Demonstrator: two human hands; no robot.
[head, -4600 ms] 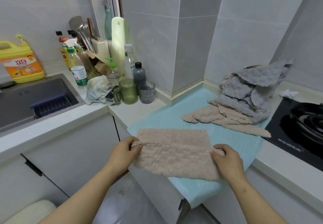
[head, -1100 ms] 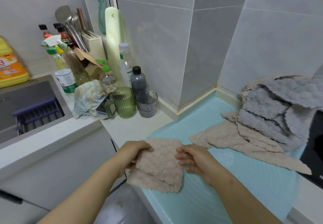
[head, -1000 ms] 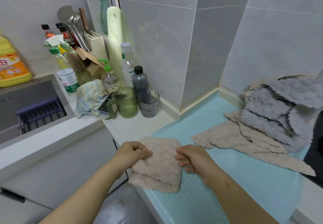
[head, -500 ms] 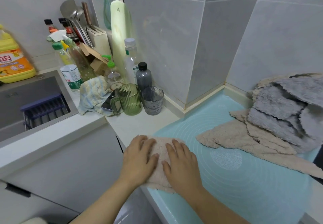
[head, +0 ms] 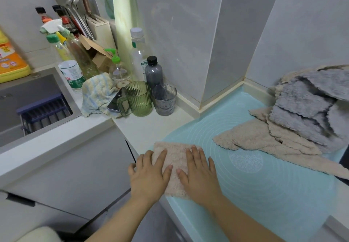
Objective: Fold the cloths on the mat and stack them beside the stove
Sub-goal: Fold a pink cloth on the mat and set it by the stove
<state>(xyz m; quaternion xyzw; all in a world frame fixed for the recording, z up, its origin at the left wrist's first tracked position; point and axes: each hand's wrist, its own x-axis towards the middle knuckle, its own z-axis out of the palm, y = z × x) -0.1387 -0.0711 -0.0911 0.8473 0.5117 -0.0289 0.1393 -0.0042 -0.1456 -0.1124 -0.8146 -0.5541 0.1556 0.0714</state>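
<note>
Pressing flat with straight fingers, the left hand [head: 149, 177] and right hand [head: 198, 175] rest on the folded beige fluffy cloth [head: 176, 163] at the pale blue silicone mat's [head: 264, 194] front-left corner; unfolded beige and grey cloths [head: 302, 120] pile at its far right edge.

bare mat [head: 264, 190] right of hands, cloth pile [head: 302, 120] beyond, cups [head: 151, 100] left

Only one cam, head-mounted: it's looking forward and down at the counter corner [head: 151, 126], sitting close over the left hand [head: 149, 177] and right hand [head: 198, 173], with the sink [head: 34, 88] peeking in left.
</note>
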